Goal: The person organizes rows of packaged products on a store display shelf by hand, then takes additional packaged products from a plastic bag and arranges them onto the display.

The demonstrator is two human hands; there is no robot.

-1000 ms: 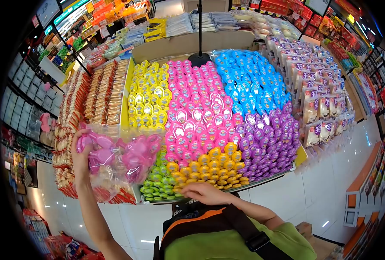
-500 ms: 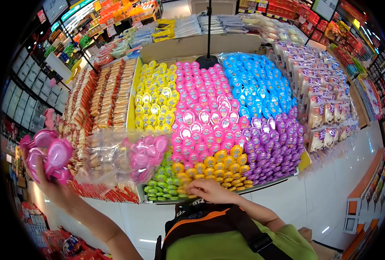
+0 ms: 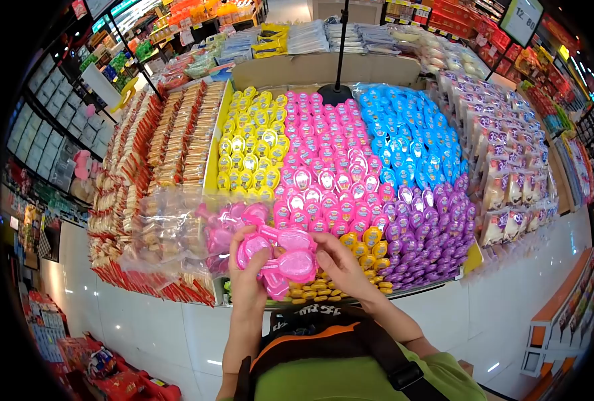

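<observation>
My left hand is wrapped round a bunch of pink oval plastic packs, with its thumb on top. My right hand meets the bunch from the right, its thumb and fingers closed at the edge of one pack. Both hands are above the front of the display. Behind my left hand lies a clear plastic bag with more pink packs in it. Rows of like packs in pink, yellow, blue, purple and orange fill the display.
Bagged snacks with red edges stand in rows on the left, and white-and-purple bags on the right. A black sign pole rises from the display's back. Red goods sit on the floor at lower left; a shelf stands at right.
My left hand has swung from the far left to the middle with the pink packs. My right hand has risen from the orange packs to meet them. The view has shifted slightly.
</observation>
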